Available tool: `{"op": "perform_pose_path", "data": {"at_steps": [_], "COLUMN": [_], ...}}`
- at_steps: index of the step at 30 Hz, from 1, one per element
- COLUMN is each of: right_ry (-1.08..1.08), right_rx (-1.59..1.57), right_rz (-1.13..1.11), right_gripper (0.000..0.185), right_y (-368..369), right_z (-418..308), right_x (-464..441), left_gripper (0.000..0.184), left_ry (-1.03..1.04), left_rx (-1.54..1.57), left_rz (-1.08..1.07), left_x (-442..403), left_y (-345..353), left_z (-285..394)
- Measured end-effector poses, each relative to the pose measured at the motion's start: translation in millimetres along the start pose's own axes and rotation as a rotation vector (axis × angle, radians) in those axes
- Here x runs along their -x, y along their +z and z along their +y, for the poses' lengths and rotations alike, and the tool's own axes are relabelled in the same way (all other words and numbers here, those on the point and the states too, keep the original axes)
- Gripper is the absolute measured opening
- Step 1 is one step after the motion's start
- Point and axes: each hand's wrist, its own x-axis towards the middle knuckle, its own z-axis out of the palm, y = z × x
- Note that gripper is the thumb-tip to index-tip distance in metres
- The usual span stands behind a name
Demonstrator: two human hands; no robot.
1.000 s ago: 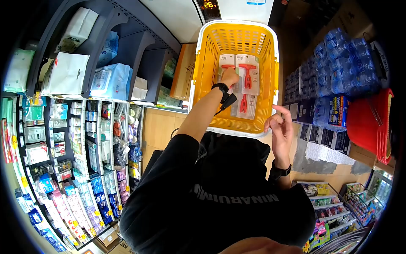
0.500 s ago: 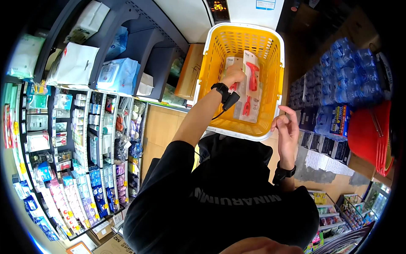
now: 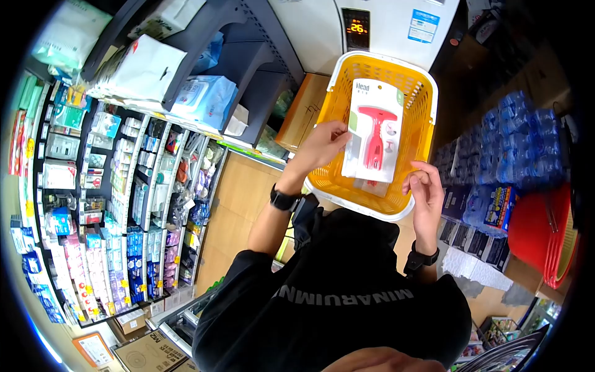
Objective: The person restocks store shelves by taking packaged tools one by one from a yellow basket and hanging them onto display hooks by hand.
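Note:
My left hand [image 3: 321, 149] is closed on the left edge of a white carded package [image 3: 372, 133]. The card carries a red T-shaped tool with a ribbed handle and stands up facing me, above the yellow basket [image 3: 326, 189]. Part of another package [image 3: 370, 186] with red on it shows beneath, low in the basket; most of it is hidden. My right hand [image 3: 426, 192] is at the basket's right front rim, fingers loosely bent and apart, with nothing visible in them. Whether it touches the rim I cannot tell.
Shelves of small packaged goods [image 3: 118, 211] run along the left, with wipe packs [image 3: 204, 102] above. A white appliance [image 3: 396, 31] with a lit display stands behind the basket. Shrink-wrapped bottles [image 3: 514, 142] and red basins [image 3: 542, 229] are stacked on the right.
My left hand has come up from inside the basket toward me, raising a carded package with it. My right hand stays near the rim. The view has shifted, moving the basket rightward.

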Motion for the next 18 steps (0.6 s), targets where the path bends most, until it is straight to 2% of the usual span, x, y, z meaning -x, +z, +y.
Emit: {"op": "perform_pose_path", "data": {"at_steps": [5, 9, 11, 12, 15, 18], "right_ry": [-0.092, -0.058, 0.069, 0.095, 0.17, 0.143], "right_rx": [0.14, 0.155, 0.07, 0.149, 0.124, 0.163], "right_rz": [-0.055, -0.149, -0.265, -0.329, -0.416, -0.494], "right_gripper": [0.027, 0.033, 0.034, 0.031, 0.029, 0.028], "right_y": [23.9, 51.6, 62.3, 64.5, 88.0, 112.8], "right_z": [-2.2, 3.0, 7.0, 9.8, 8.8, 7.8], "right_x": [-2.0, -0.5, 2.4, 2.9, 6.4, 8.7], "left_gripper": [0.019, 0.018, 0.02, 0.021, 0.022, 0.018], "left_ry": [0.034, 0.002, 0.005, 0.015, 0.011, 0.054], "left_rx": [0.216, 0.351, 0.373, 0.414, 0.496, 0.636], "left_rz": [0.108, 0.193, 0.211, 0.245, 0.346, 0.432], "left_x": [71.2, 118.1, 138.0, 147.2, 174.0, 201.1], "left_y": [-20.3, -33.0, -39.9, -42.0, -47.1, -54.8], "left_z": [15.5, 14.8, 10.1, 5.7, -1.0, -15.3]}}
